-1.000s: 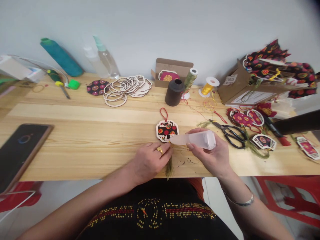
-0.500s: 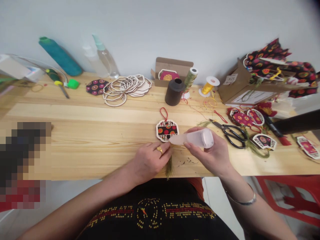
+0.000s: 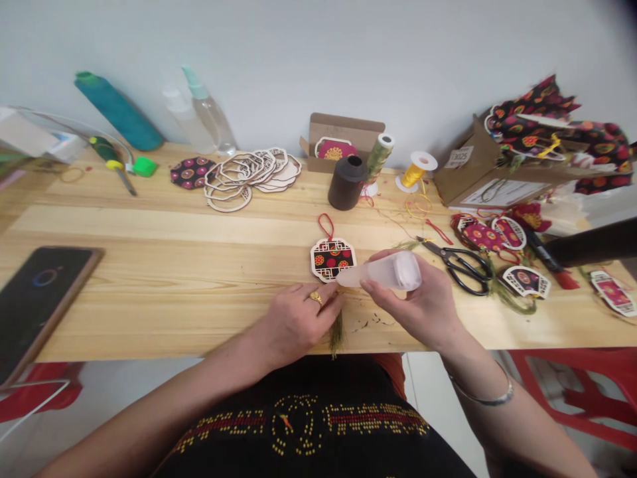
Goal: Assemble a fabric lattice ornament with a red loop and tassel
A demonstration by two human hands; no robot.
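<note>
A patterned ornament (image 3: 333,260) in a pale cut-out frame lies flat on the table, its red loop pointing away from me. From its near edge a green tassel (image 3: 337,334) hangs down toward the table's front. My left hand (image 3: 304,317), with a ring on it, has its fingers closed at the top of the tassel, just below the frame. My right hand (image 3: 421,302) is wrapped round a translucent white bottle (image 3: 385,271). The bottle is tilted nearly level, and its nozzle points left, at the ornament's near edge.
Black scissors (image 3: 462,265) lie right of my right hand, beside more ornaments (image 3: 526,281). Behind stand a black thread cone (image 3: 348,184), a yellow spool (image 3: 413,175) and cardboard boxes (image 3: 468,176). Wooden frames (image 3: 253,174) are piled back left; a phone (image 3: 42,299) lies far left.
My right hand and the bottle have shifted very slightly left. My left hand and the ornament look unmoved. The phone at the left, blocked out by pixelation before, now shows.
</note>
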